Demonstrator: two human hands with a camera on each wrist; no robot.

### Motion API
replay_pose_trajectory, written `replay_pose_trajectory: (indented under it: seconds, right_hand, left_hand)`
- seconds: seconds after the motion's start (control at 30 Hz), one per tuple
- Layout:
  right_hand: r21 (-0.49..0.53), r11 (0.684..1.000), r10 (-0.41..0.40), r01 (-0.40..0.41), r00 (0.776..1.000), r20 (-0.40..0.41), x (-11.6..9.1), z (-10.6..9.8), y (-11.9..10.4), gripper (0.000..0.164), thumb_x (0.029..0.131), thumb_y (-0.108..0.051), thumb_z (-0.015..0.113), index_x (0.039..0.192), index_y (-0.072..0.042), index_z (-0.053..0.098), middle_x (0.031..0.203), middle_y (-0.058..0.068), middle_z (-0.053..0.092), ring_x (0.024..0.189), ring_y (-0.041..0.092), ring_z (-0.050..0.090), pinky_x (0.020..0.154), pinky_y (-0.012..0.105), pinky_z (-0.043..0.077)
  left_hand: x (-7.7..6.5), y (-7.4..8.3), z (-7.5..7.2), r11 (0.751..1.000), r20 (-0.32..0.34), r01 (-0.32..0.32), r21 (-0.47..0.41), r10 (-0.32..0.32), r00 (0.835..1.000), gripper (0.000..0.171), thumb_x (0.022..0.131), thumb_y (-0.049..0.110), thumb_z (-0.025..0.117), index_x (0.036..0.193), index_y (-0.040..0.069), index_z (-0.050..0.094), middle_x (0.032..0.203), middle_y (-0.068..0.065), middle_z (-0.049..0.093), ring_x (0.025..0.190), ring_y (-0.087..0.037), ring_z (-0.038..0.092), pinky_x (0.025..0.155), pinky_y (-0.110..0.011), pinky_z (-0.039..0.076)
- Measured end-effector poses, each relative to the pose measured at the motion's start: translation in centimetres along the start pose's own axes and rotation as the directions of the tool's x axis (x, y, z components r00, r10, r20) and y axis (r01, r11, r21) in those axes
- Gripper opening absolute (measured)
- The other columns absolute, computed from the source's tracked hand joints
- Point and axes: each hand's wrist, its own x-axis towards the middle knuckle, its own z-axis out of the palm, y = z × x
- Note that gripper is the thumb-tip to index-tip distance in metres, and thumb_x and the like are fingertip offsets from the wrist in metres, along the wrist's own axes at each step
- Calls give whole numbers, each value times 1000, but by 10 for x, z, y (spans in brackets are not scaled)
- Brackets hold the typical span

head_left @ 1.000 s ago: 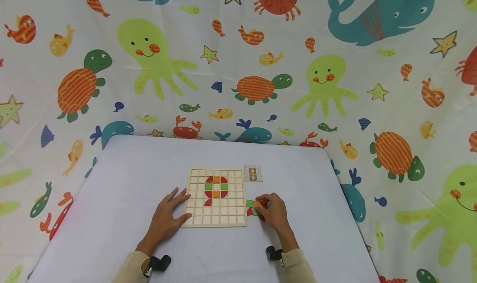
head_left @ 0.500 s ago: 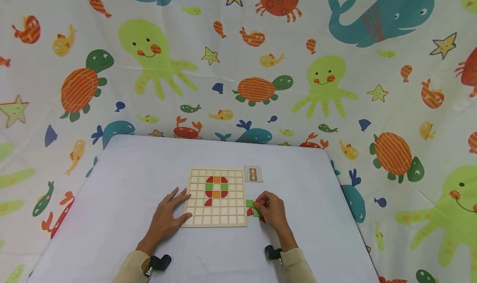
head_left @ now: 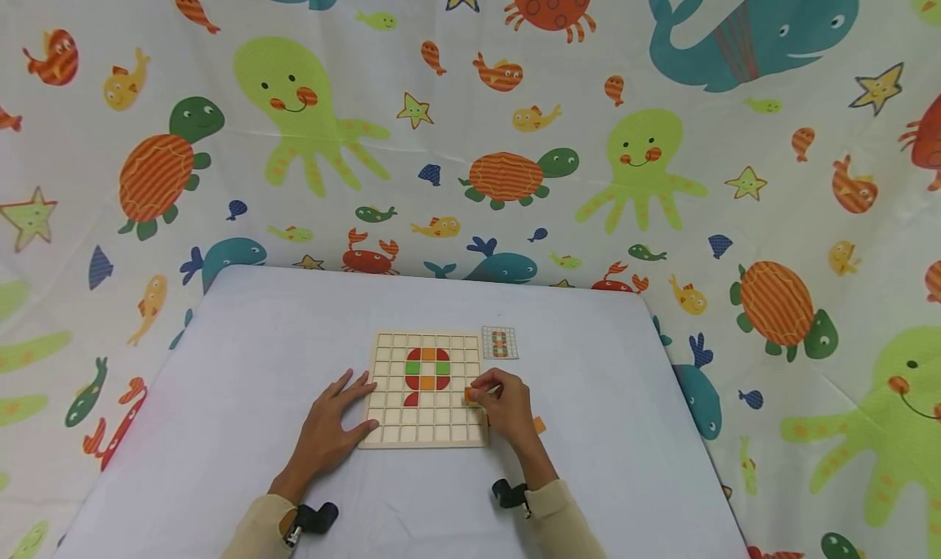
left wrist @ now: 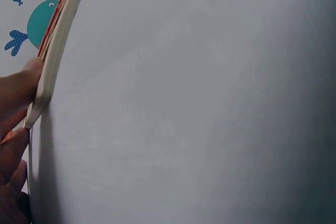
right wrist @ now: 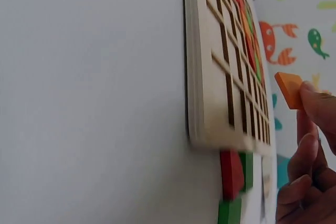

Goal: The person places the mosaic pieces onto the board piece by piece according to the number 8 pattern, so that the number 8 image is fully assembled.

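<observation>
My right hand (head_left: 507, 405) pinches a square orange tile (right wrist: 287, 88) between thumb and fingers, over the right edge of the wooden grid board (head_left: 448, 436). Red, orange and green tiles (head_left: 428, 383) form a ring in the board's upper middle cells. One red rounded tile (head_left: 411, 399) sits just below the ring's left side. My left hand (head_left: 323, 430) rests against the board's left side, fingers spread, with thumb (left wrist: 32, 72) and fingertips touching its edge.
A small pattern card (head_left: 500, 343) lies by the board's upper right corner. Loose red (right wrist: 231, 174) and green (right wrist: 229, 212) tiles lie right of the board, mostly hidden by my right hand in the head view. Another orange tile (head_left: 540, 425) lies right of that hand.
My right hand has picked the orange tile out of the loose tiles and moved left with it, over the board's right edge. The left hand has stayed still.
</observation>
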Motion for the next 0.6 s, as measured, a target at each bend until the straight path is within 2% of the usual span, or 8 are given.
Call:
replay_pose_trajectory:
  seconds: [0.17, 0.3, 0.47, 0.6]
  right_hand:
    - [57, 998, 22, -24, 999, 24, 1, 23, -11, 7, 91, -15, 85, 92, -16, 78, 86, 0, 72, 71, 12, 55, 60, 20, 45]
    - [56, 996, 62, -64, 997, 41, 3, 41, -17, 7, 91, -16, 85, 90, -18, 78, 85, -4, 72, 77, 12, 58, 64, 20, 47]
    - [-14, 998, 69, -69, 997, 42, 6, 59, -21, 10, 90, -17, 86, 86, -20, 77, 81, -6, 70, 76, 10, 59, 67, 22, 50]
    - [-104, 993, 64, -63, 998, 9, 6, 68, -24, 13, 90, -19, 86, 83, -22, 75, 75, -10, 67, 71, 6, 57, 64, 23, 46]
  left_hand:
    - [0, 0, 0, 1000, -11, -15, -6, 15, 1000, 68, 82, 23, 91, 145, 11, 66, 160, -14, 55, 153, -48, 41, 118, -76, 32]
    - [0, 0, -1, 1000, -13, -15, -9, 14, 1000, 68, 83, 23, 91, 145, 12, 66, 160, -14, 55, 153, -49, 41, 117, -77, 33]
    - [0, 0, -1, 1000, -10, -10, -7, 10, 1000, 68, 83, 23, 91, 145, 12, 66, 160, -13, 55, 154, -48, 40, 119, -76, 32]
    - [0, 0, 0, 1000, -6, -4, -5, 4, 1000, 68, 83, 23, 90, 145, 12, 66, 161, -13, 55, 154, -48, 40, 119, -76, 32]
